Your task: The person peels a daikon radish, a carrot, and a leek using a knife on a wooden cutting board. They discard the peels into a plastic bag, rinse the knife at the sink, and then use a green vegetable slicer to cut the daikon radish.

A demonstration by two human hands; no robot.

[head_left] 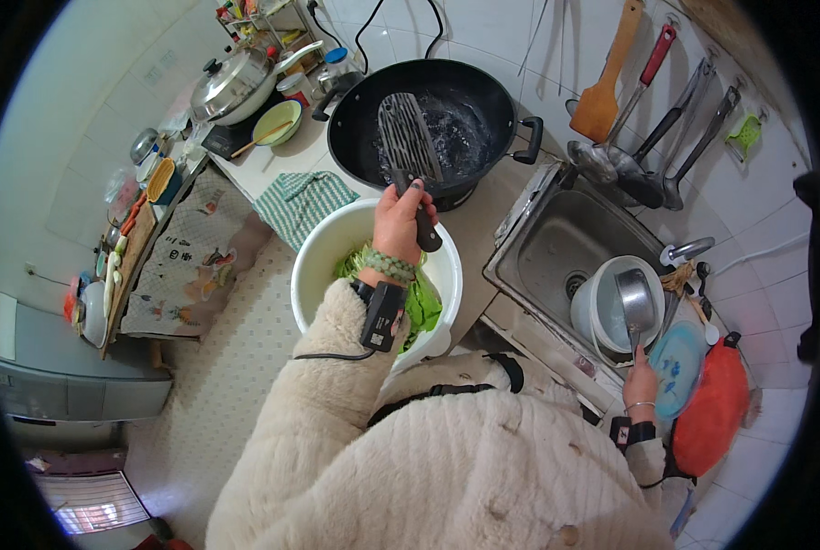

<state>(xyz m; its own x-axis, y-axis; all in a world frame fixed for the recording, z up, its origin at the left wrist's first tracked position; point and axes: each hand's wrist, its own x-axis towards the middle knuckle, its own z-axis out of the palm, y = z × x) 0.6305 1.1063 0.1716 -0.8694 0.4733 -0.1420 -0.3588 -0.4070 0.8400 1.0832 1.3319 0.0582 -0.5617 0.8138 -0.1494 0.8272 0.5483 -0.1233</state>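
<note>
My left hand [401, 218] grips the dark handle of a broad metal blade [408, 134], perhaps a cleaver or a turner, held over a black two-handled wok [482, 96] with wet, shiny patches inside. Beneath that forearm stands a white plastic basin [310, 278] with green leafy vegetables [423, 306]. At the right, my right hand [641, 386] holds the handle of a metal ladle [635, 295]. Its bowl is over or in a white bucket [583, 309] of water, which stands in the steel sink [547, 227]. The ladle's exact depth cannot be told.
A striped cloth [303, 203] lies left of the wok, near a green bowl [277, 122] with chopsticks and a lidded pan [231, 82]. Ladles and a wooden spatula [597, 106] hang above the sink. A blue lid [678, 371] and red item [712, 405] sit at its right.
</note>
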